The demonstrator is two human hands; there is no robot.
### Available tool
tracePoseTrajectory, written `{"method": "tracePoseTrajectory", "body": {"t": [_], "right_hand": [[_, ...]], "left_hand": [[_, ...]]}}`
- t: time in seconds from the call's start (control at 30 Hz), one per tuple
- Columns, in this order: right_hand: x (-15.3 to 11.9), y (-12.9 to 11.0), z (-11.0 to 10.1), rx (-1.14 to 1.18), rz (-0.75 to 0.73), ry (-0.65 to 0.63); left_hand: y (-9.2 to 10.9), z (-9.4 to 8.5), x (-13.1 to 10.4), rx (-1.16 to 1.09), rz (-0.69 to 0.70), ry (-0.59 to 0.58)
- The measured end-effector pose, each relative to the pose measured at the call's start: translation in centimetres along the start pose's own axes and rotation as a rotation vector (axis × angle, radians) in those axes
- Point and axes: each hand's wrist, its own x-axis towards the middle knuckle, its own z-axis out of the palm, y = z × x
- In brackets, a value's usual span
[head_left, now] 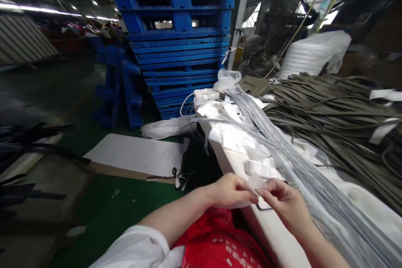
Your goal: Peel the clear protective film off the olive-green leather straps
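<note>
My left hand (232, 191) and my right hand (282, 201) meet over the near edge of a white table (232, 159). Between their pinched fingertips is a small white piece (256, 181), thin like paper or tape. Just beyond the hands lies a loop of glossy white ribbon (262, 168). Below the fingertips a flat white item with a dark rim (264, 204) is partly hidden by my right hand. Long grey strips (282, 150) run along the table to the right of the hands.
Dark olive strips (314, 100) are heaped at the right. A stack of blue pallets (185, 54) stands ahead, beside a slanted pole (240, 16). A white sheet (138, 155) lies at floor level on the left. Black strips (28, 146) are at far left.
</note>
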Motion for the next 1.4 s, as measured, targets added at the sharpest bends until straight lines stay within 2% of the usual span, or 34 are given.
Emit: {"method": "tracePoseTrajectory", "body": {"t": [0.1,0.23,0.37,0.5,0.7,0.8,0.87,1.0,1.07,1.17,1.23,1.33,1.4], "right_hand": [[-1.0,-0.6,0.5,-0.019,-0.016,-0.036],[-2.5,-0.6,1.2,-0.038,0.02,-0.133],[-4.2,1.1,2.0,-0.101,0.099,-0.092],[-5.0,2.3,2.3,-0.136,0.144,-0.052],[-5.5,2.8,1.9,0.005,0.211,0.007],[-7.0,3.3,0.8,-0.003,0.299,0.049],[-9.2,3.9,-0.4,-0.151,0.33,0.111],[-16.2,5.6,-3.6,-0.707,0.207,0.45],[-19.9,6.6,-4.6,-0.952,0.152,0.565],[-23.8,8.2,-5.0,-1.151,0.163,0.51],[-24.8,9.0,-4.8,-1.195,0.166,0.44],[-24.5,8.8,-4.8,-1.18,0.138,0.412],[-23.4,7.7,-4.9,-1.106,0.161,0.48]], "left_hand": [[-0.6,0.2,-0.5,0.041,0.027,-0.053],[-2.0,0.4,-1.1,0.157,-0.024,-0.128],[-3.8,0.9,-1.4,0.168,-0.039,-0.204],[-4.6,1.6,-1.2,0.113,-0.021,-0.265],[-4.5,1.5,-0.4,0.114,-0.075,-0.227],[-4.6,1.3,0.1,0.117,-0.065,-0.227],[-5.0,1.3,0.5,0.15,-0.073,-0.228],[-5.8,1.8,1.6,0.175,-0.084,-0.294],[-6.0,2.4,2.3,0.195,-0.095,-0.335],[-5.8,3.6,3.2,0.237,-0.104,-0.381],[-5.5,4.4,3.7,0.258,-0.096,-0.404],[-5.1,5.2,4.2,0.296,-0.084,-0.427],[-4.8,5.5,4.4,0.309,-0.083,-0.438]]}}
